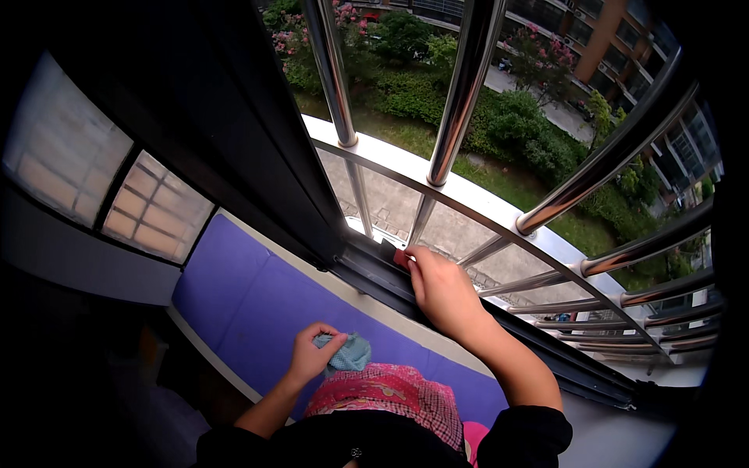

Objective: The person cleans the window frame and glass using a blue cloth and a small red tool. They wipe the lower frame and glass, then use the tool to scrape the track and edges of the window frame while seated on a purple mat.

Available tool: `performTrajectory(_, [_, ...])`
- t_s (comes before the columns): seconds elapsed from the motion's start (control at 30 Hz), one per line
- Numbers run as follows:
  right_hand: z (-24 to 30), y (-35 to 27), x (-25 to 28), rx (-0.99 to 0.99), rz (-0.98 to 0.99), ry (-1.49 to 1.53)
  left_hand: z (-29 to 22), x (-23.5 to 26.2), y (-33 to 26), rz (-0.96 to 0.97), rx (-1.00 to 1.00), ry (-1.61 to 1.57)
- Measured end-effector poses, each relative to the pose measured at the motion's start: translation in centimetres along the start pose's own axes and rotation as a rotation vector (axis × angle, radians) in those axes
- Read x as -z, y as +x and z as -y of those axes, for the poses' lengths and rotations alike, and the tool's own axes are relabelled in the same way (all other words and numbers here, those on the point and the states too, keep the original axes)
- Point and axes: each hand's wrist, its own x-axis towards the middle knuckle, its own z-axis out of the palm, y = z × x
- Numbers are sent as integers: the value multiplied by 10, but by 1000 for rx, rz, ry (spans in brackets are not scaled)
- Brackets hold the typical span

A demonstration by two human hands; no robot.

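Cloth (351, 355): pale blue-green, finely textured, soft, bunched into a loose wad. Sits over the purple pad (242, 269), just above my apron (382, 390), its near edge seeming to meet the apron. My left hand (314, 355) is clamped on it, thumb and fingers pinching the upper left part, the rest bulging out to the right.

Red piece (401, 258): small, dark red, blackish toward its far end; mostly covered, full shape unclear. It is at the window track (378, 269), tilted; contact with the track, cannot tell. My right hand (441, 288) is closed around its near end, fingertips together.

Track: black, ridged, running diagonally down to the right. Purple pad alongside, creased, with a pale border. Apron pink, part patterned, part checked.

Left: dark frame (257, 140), then frosted panes (160, 207) with a blurred grid. Right: shiny metal bars (456, 93) through a pale rail (402, 168). Beyond, far below: paving (390, 191), shrubs (515, 129), pink blossom, buildings.
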Motion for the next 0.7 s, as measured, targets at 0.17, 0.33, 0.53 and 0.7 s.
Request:
performTrajectory(0.17, [-2, -1, -10, 256, -80, -251, 7, 6, -8, -19, 42, -5])
performTrajectory(0.33, [-1, 10, -17, 400, -102, -327, 9, 3, -11, -5, 70, -28])
performTrajectory(0.53, [-1, -1, -3, 259, -124, -124, 10, 5, -15, -45, 72, -68])
performTrajectory(0.7, [-6, 12, -12, 346, -88, 6, 15, 5, -18, -12, 91, -90])
